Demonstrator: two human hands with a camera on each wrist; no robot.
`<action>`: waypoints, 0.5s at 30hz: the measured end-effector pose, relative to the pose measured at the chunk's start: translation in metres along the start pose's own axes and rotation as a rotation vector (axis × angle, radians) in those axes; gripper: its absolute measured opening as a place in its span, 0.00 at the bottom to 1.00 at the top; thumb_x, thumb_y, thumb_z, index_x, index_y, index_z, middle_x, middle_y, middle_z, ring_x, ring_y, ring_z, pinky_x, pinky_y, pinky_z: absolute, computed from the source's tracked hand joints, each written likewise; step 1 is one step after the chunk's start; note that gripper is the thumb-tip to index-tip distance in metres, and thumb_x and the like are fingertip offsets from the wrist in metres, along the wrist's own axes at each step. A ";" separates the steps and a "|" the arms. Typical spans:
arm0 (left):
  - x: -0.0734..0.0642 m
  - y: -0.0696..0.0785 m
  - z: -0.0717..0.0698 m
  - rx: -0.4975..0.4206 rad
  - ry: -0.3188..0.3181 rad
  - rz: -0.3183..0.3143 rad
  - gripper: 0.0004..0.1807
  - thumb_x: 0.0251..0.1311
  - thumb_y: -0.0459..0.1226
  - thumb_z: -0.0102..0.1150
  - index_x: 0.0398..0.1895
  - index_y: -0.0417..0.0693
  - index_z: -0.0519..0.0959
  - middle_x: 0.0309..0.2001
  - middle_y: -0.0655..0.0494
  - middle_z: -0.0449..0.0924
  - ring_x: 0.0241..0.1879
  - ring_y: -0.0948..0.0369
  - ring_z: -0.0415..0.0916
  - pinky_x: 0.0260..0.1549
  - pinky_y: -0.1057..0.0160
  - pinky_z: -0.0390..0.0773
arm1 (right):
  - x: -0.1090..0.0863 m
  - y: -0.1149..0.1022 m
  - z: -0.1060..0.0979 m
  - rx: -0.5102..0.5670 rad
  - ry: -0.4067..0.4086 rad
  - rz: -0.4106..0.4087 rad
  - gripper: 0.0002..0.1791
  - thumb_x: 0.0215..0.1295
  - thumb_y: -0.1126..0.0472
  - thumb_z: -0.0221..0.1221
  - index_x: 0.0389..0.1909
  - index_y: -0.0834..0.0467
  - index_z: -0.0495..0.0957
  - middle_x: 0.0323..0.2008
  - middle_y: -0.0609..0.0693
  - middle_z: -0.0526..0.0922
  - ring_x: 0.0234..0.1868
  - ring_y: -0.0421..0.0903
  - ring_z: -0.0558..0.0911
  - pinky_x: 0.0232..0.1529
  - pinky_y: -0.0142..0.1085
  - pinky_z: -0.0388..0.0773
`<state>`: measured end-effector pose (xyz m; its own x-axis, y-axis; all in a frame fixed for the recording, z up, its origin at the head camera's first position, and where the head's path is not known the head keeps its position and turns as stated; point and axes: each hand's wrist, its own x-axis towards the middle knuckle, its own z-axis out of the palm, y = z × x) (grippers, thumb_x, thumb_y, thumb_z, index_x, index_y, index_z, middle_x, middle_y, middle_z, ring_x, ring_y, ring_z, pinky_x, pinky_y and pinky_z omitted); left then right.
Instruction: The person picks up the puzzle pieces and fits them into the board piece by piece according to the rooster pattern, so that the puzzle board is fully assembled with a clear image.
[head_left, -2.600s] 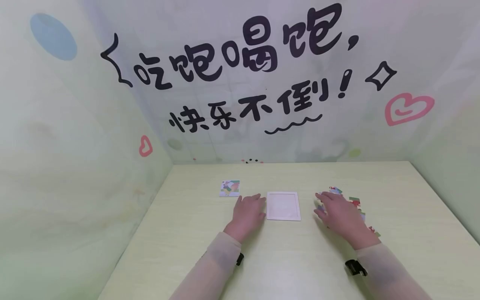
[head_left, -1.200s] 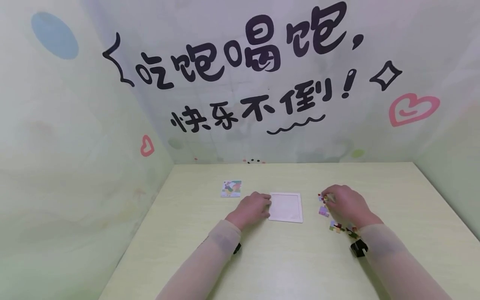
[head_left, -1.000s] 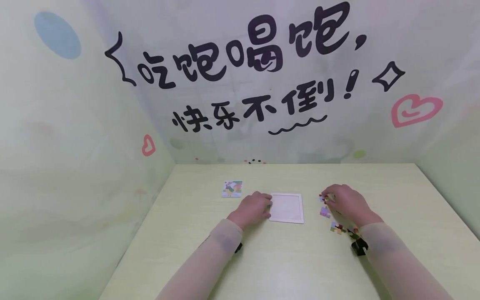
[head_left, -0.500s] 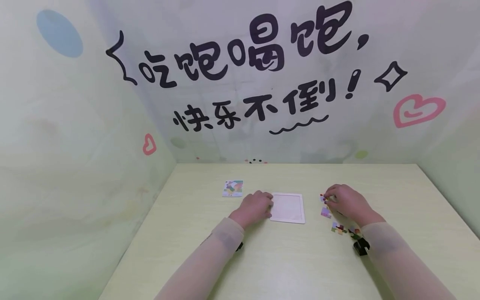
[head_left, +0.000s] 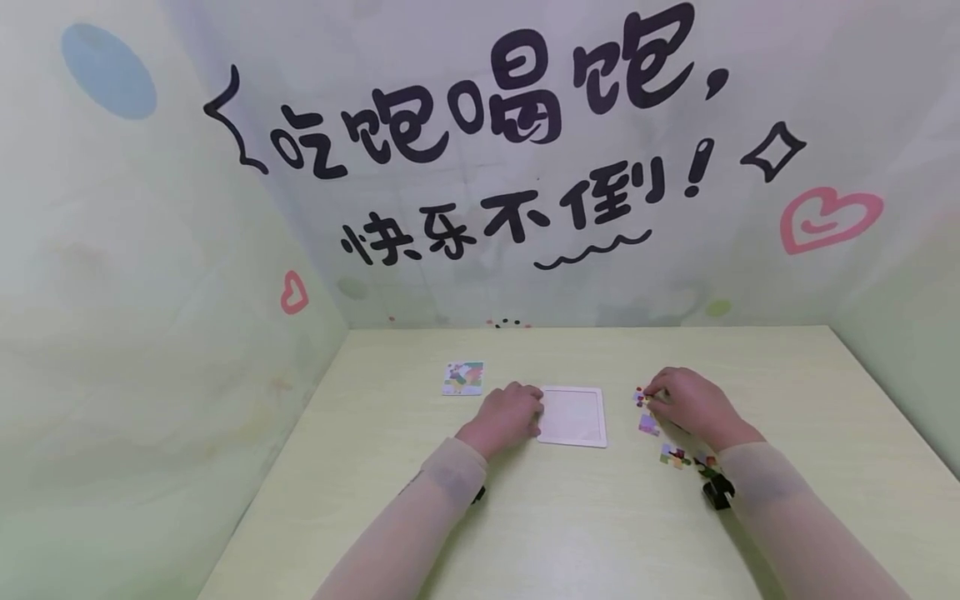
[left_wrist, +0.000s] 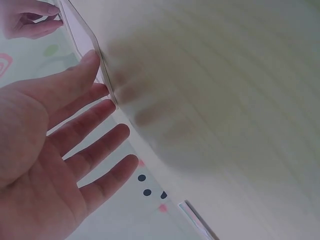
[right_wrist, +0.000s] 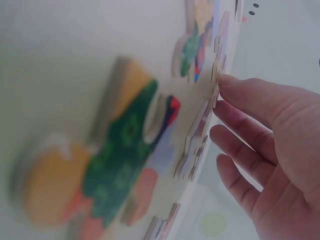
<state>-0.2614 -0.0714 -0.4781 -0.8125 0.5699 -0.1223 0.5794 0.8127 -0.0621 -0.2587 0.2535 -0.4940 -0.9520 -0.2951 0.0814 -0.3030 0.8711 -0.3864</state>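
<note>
Right hand (head_left: 693, 407): pinched a puzzle piece (head_left: 641, 397) between thumb and fingertip, just left of the palm, well apart from the left hand (head_left: 504, 417).
Piece's direction: long axis and heading were too small to tell.
Tray (head_left: 572, 417): lay left of the piece, squarish, without a clear long axis, one side facing near.
Left hand: spread, fingers straight, at the tray's left edge.

Table (head_left: 585, 517): pale, light-wood-toned top with faint grain, its far edge against the back wall (head_left: 465, 187). Back wall: whitish, printed with two rows of black Chinese lettering (head_left: 517, 60), a wavy line (head_left: 592, 250) beneath, a star outline (head_left: 772, 152) and a large pink heart (head_left: 820, 227). Left wall (head_left: 150, 250): pale green-white, slightly creased, bearing a blue oval (head_left: 108, 71) and a small pink heart (head_left: 284, 296). Right wall (head_left: 915, 275): pale green. Lighting: soft, diffuse.
</note>
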 end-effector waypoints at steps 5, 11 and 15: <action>0.000 0.000 0.001 -0.003 -0.003 -0.004 0.17 0.64 0.50 0.70 0.53 0.60 0.87 0.70 0.63 0.76 0.65 0.56 0.75 0.53 0.54 0.82 | 0.003 -0.001 0.001 -0.024 -0.001 0.002 0.08 0.64 0.62 0.67 0.41 0.57 0.90 0.45 0.55 0.88 0.48 0.58 0.85 0.53 0.58 0.82; 0.002 0.000 0.003 0.004 0.002 -0.005 0.15 0.63 0.50 0.70 0.50 0.60 0.88 0.69 0.63 0.77 0.64 0.55 0.75 0.53 0.55 0.82 | 0.005 -0.001 0.003 -0.006 -0.009 -0.008 0.08 0.64 0.64 0.66 0.42 0.59 0.90 0.44 0.56 0.89 0.46 0.57 0.86 0.52 0.57 0.82; 0.002 -0.001 0.003 -0.003 0.007 -0.006 0.15 0.63 0.50 0.71 0.51 0.60 0.88 0.69 0.63 0.77 0.64 0.55 0.76 0.54 0.54 0.82 | 0.005 -0.002 0.002 -0.006 0.003 -0.020 0.08 0.65 0.64 0.67 0.42 0.60 0.90 0.43 0.56 0.89 0.45 0.56 0.85 0.51 0.57 0.83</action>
<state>-0.2634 -0.0712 -0.4812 -0.8162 0.5662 -0.1147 0.5746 0.8162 -0.0602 -0.2633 0.2496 -0.4948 -0.9458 -0.3114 0.0923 -0.3226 0.8673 -0.3790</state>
